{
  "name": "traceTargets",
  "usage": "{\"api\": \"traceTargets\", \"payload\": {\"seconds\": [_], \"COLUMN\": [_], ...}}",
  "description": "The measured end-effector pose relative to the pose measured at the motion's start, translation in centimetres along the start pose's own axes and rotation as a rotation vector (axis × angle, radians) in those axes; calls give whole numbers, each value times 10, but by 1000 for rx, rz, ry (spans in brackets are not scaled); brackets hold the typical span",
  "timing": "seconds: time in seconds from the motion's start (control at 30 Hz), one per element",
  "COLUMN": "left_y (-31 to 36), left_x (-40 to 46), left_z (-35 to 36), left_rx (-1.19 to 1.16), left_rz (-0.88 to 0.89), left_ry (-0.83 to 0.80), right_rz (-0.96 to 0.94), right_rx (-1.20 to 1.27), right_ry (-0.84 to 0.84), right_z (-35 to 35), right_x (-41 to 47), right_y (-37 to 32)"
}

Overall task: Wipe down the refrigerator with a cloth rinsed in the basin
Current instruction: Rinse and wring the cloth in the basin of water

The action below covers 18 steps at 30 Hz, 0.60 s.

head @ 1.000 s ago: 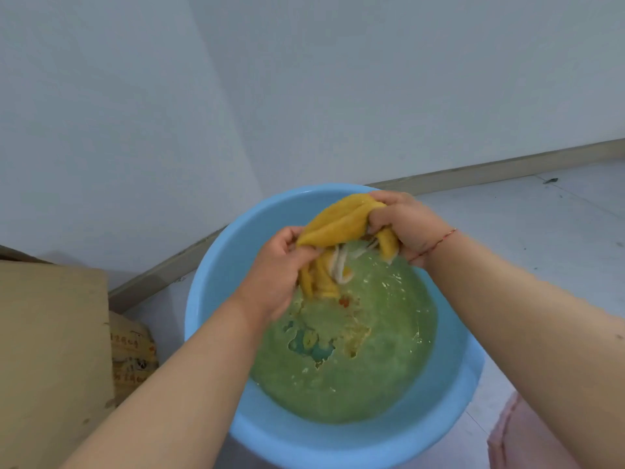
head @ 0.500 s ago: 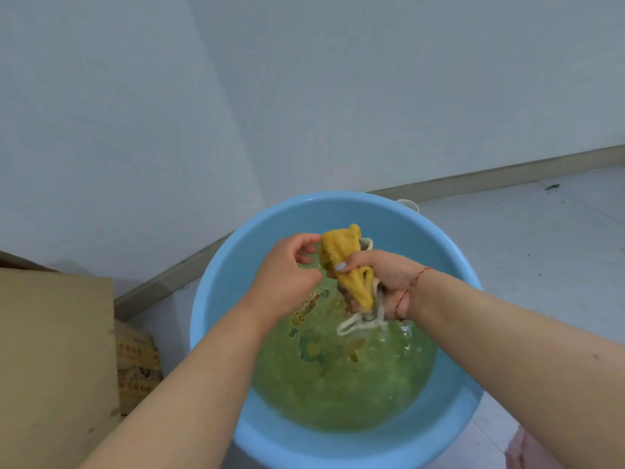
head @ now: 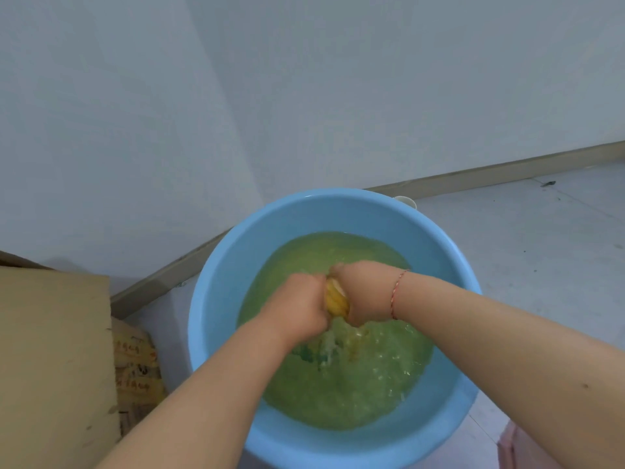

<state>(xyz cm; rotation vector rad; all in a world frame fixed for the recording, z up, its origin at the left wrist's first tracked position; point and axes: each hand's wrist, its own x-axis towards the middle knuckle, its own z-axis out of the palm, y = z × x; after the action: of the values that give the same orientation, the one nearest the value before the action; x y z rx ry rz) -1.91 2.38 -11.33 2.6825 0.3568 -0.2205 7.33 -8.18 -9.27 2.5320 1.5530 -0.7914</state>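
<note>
A round light-blue basin (head: 220,299) stands on the floor, holding greenish-yellow water. Over its middle, my left hand (head: 297,306) and my right hand (head: 365,292) are both closed on a bunched yellow cloth (head: 335,301), fist against fist. Only a short strip of the cloth shows between the fists. Water falls from it and ruffles the surface just below. A thin red string circles my right wrist. No refrigerator is in view.
A brown cardboard box (head: 54,367) stands left of the basin, with printed cardboard beside it. Behind the basin two pale walls meet in a corner, with a skirting board along the floor. Light floor tiles (head: 541,238) spread to the right. Something pink (head: 507,448) shows at the bottom right.
Both hands dropped lower over the water and came together. The cloth, loose and partly hanging a second ago, is now squeezed into a tight bundle between the two fists.
</note>
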Motion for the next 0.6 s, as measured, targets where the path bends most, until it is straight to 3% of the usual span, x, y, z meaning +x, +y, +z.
{"api": "traceTargets", "payload": {"seconds": [0.1,0.17,0.27,0.33,0.4,0.47,0.5,0.6], "left_y": [2,5,3,0,-3,-5,-6,-12], "left_x": [0,-3,-6,-6,-5,-4,-5,-5], "left_z": [4,4,-2,-10,-16,-24,-29,-46], "left_rx": [-311,-679,-1241,-1561,-1744,-1824,-1834,-1573], "left_rz": [-179,-341,-500,-549,-588,-606,-612,-524], "left_ry": [-140,-238,-521,-684,-723,-683,-620,-244], "right_rz": [-92,-214,-404,-416,-328,-172,-79,138], "right_rx": [-79,-133,-197,-213,-191,-89,55,708], "right_ry": [203,382,697,829,894,799,659,210], "right_z": [17,27,35,35,33,28,25,14], "right_x": [11,16,21,23,20,17,14,11], "right_y": [7,17,29,32,31,24,21,23]}}
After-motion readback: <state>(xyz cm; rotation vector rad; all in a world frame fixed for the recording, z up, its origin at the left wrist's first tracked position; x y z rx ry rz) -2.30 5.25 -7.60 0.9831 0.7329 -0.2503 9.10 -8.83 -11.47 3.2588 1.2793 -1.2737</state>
